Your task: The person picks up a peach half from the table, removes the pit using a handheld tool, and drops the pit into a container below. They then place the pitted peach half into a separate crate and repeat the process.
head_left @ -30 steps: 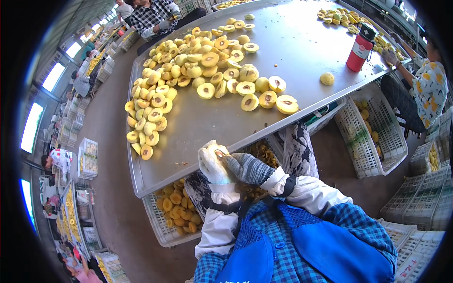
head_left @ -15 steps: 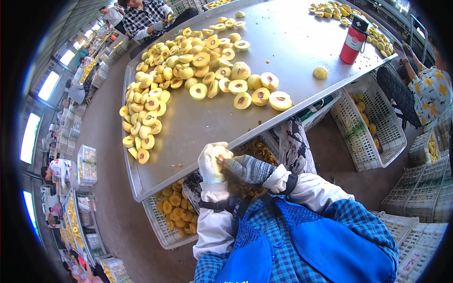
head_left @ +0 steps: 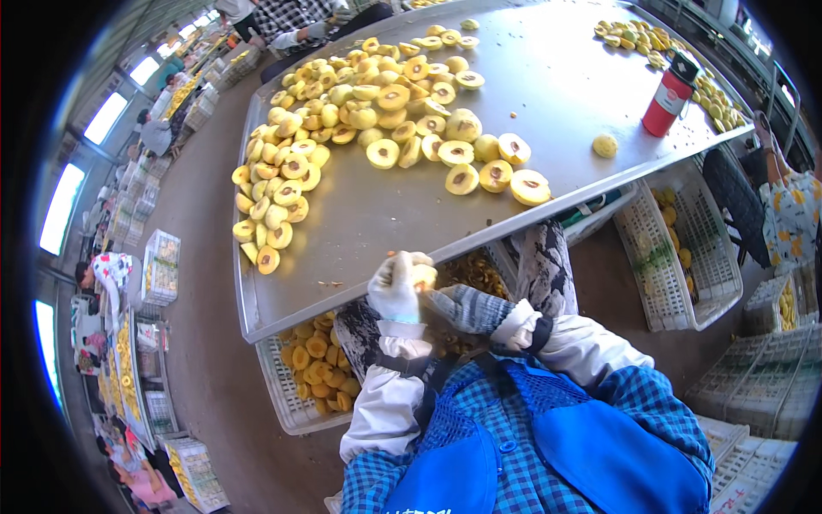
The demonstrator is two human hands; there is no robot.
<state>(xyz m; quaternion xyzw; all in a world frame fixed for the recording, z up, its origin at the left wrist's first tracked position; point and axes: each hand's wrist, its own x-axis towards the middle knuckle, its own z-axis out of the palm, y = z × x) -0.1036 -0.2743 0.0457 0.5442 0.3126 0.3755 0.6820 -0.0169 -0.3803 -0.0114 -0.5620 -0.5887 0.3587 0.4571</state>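
Observation:
In my white-gloved left hand (head_left: 396,287), a yellow peach half (head_left: 423,276) is gripped just off the near edge of the metal table (head_left: 360,244). Its cut side is only partly visible. My right hand (head_left: 469,307), in a grey knitted glove, is closed right beside the fruit; whatever its fingers hold is hidden. Halved peaches (head_left: 342,116) lie in a large heap on the table beyond my hands, many with brown pits or pit hollows showing.
Below the table edge, a white crate of peach halves (head_left: 315,364) stands left of my legs, with peach scraps (head_left: 479,276) between them. A red bottle (head_left: 670,98) and a lone peach (head_left: 604,146) are on the table's right. Another crate (head_left: 685,257) stands at right; co-workers sit around.
My left hand has turned slightly, showing more of the peach half. The right hand remains close to it. The whole view has shifted a little, and the heap looks unchanged.

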